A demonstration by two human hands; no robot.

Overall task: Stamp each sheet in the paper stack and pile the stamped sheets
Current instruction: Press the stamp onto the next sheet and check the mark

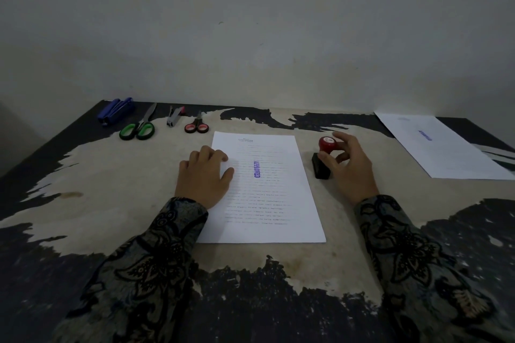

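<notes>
A printed sheet (274, 203) lies in the middle of the table, on top of the paper stack, with a blue "APPROVED" mark near its centre. My left hand (204, 175) rests flat on the sheet's left edge, fingers straight. To the right of the sheet stands the stamp (324, 157), black at the base with a red knob. My right hand (349, 167) curls its fingers round the stamp's handle while the base sits on the table. A stamped sheet (443, 147) lies at the far right.
Along the back left edge lie a blue stapler (115, 111), green-handled scissors (139, 128), a grey staple remover (174, 117) and small red-handled scissors (196, 126). The worn table (111, 175) meets a plain wall behind.
</notes>
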